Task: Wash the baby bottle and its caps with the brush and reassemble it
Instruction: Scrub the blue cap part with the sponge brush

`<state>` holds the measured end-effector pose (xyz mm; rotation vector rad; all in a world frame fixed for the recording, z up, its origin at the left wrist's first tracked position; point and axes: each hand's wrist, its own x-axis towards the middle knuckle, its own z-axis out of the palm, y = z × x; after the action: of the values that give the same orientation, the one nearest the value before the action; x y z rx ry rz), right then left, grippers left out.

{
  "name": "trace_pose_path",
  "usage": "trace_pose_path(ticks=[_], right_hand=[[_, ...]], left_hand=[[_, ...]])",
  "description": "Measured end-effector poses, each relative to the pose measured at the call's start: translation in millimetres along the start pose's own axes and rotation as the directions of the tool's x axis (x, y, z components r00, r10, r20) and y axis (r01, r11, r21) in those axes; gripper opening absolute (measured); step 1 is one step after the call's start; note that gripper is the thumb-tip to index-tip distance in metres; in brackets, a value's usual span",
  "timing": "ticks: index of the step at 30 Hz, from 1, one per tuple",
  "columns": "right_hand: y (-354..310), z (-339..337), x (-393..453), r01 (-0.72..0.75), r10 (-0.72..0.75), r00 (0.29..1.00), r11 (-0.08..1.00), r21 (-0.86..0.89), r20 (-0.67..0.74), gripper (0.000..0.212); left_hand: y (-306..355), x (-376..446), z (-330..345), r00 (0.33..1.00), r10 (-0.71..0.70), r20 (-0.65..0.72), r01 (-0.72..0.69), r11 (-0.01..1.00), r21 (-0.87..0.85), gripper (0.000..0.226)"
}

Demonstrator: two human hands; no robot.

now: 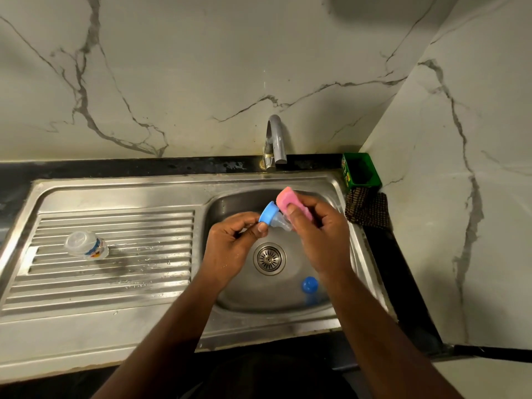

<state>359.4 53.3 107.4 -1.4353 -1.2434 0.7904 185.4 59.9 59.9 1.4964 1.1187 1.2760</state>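
Scrubbing stage, roughly midway: left hand [230, 243] pinches the blue nipple ring [268, 215] over the sink [339, 194], right hand [313, 228] clamps the pink sponge [288, 201] against it; bottle [310, 287] in basin at 5 o'clock, clear cap [86, 244] at 9 o'clock, reassembly pending

My single head-worn wide-angle view, looking forward and steeply down, close over the sink [339, 197], marble wall [201, 67] across my upper frame, edges bowed by the lens
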Motion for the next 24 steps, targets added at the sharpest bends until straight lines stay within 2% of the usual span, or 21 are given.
trace_pose_path(ticks=[1,4,6,8,9,12,16,18,20,23,24], right_hand=[[-0.8,1.6,-3.7,0.016,-0.016,1.000,1.000,0.019,0.002,0.011],[9.3,7.0,-3.5,-0.055,0.056,0.998,0.988,-0.142,0.006,0.008],[14.1,9.7,-0.8,-0.161,0.162,0.987,0.985,-0.068,0.010,0.007],[11.6,9.6,-2.0,-0.186,0.186,0.982,0.982,0.026,0.012,0.013],[10.4,8.7,-3.2,-0.155,0.155,0.988,0.988,0.012,0.002,0.020],[14.0,5.4,-7.3,0.017,-0.013,1.000,0.984,-0.179,0.026,0.032],[13.0,6.4,-13.9,0.274,-0.260,0.962,0.923,-0.272,0.086,0.032],[12.6,2.1,-11.4,0.215,-0.220,0.975,0.935,-0.283,0.014,0.024],[11.7,-1.1,-10.7,0.143,-0.162,0.985,0.955,-0.258,-0.053,0.022],[11.6,0.1,-16.5,0.303,-0.316,0.949,0.906,-0.295,0.004,0.027],[12.1,-0.1,-15.7,0.296,-0.312,0.950,0.901,-0.317,0.002,0.027]], left_hand=[[-1.3,0.5,-2.3,1.000,0.000,-0.013,0.000,1.000,0.001,0.013],[-3.5,2.3,-1.9,1.000,0.024,-0.005,-0.024,0.999,0.030,0.014],[-2.5,2.4,-0.3,0.999,0.037,0.019,-0.038,0.998,0.043,0.018],[-1.4,4.0,-2.7,0.998,0.005,0.065,-0.008,0.999,0.036,0.021],[-0.1,4.3,-4.2,0.995,-0.035,0.091,0.034,0.999,0.008,0.021],[5.4,2.6,0.3,0.971,-0.198,0.137,0.219,0.962,-0.164,0.027],[0.6,1.8,-1.5,0.959,-0.274,0.072,0.283,0.922,-0.263,0.029],[0.9,1.5,-2.4,0.967,-0.243,0.072,0.253,0.948,-0.193,0.029],[3.7,-0.3,2.4,0.971,-0.234,0.044,0.238,0.947,-0.216,0.025],[6.7,2.0,4.0,0.971,-0.240,0.018,0.235,0.930,-0.283,0.027],[6.7,2.6,2.7,0.970,-0.241,0.028,0.238,0.925,-0.295,0.027]])
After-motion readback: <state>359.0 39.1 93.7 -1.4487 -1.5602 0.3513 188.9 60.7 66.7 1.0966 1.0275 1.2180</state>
